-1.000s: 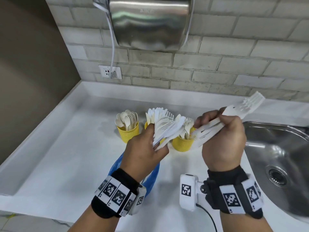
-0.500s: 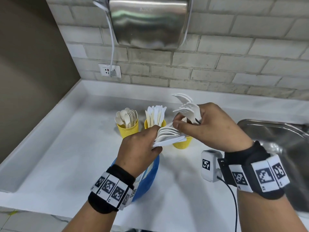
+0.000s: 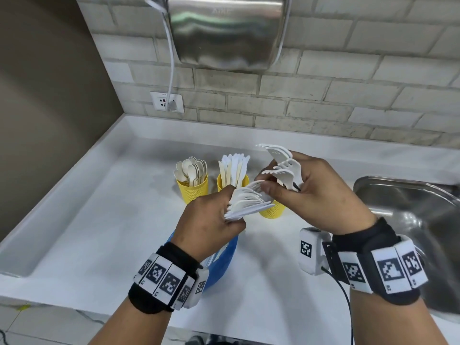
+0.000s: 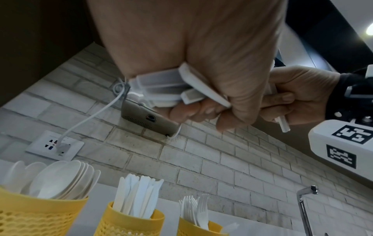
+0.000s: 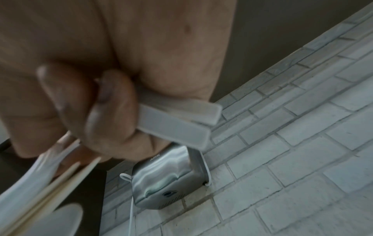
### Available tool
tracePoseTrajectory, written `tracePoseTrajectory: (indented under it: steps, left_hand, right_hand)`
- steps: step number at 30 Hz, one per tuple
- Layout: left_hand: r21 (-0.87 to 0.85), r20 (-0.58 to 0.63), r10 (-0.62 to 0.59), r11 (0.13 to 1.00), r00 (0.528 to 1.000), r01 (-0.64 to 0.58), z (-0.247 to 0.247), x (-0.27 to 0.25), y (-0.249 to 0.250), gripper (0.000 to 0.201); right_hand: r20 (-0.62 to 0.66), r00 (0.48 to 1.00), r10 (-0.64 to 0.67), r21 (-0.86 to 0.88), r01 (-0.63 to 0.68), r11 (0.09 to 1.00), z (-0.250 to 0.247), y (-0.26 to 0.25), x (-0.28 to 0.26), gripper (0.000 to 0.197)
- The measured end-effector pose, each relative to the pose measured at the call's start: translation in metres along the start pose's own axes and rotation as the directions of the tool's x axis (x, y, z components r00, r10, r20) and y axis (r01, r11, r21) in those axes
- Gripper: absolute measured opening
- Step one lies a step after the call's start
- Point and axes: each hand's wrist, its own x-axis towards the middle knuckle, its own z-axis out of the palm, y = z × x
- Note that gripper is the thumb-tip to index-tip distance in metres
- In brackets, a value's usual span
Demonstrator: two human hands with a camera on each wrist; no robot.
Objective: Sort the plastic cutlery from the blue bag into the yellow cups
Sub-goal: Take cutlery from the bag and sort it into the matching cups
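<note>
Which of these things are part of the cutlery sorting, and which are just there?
Part of the job:
left hand gripping a cutlery bundle
right hand holding forks
spoon cup, knife cup, fork cup
blue bag

Just there:
hand dryer
wall socket
sink
tap

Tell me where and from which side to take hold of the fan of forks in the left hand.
Pinch the tined heads of the fan of forks, coming in from the right. The left hand already grips the handle ends, so only the heads stick out free, splayed toward the right hand. That hand holds its own forks, so probably only fingertips are spare.
</note>
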Motion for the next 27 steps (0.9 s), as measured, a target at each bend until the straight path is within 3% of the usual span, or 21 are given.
tracePoseTrajectory:
  steps: [8,13,21,27]
  left_hand:
    - [-0.009,0.013,0.019,1.000,1.000,-0.019,0.001,-0.003,0.004,0.031]
    - [0.085,0.045,-0.006,0.996,0.999,0.002,-0.001,-0.002,0.005,0.036]
    - [0.172,0.056,-0.013,0.985,0.998,0.003,-0.003,0.001,0.009,0.046]
    - [0.213,0.052,0.022,0.976,0.998,-0.032,-0.001,0.001,0.006,0.043]
  right_hand:
    - [0.079,0.995,0.061,0.033,-0.064,0.997,-0.007,-0.005,-0.006,0.004]
    - [0.080,0.994,0.081,-0.009,-0.080,0.997,-0.004,-0.005,-0.005,0.016]
    - [0.045,0.999,-0.029,-0.261,0.039,0.965,0.003,-0.002,0.001,0.021]
    - [0.112,0.993,0.020,-0.378,0.024,0.926,0.000,0.002,0.002,0.022]
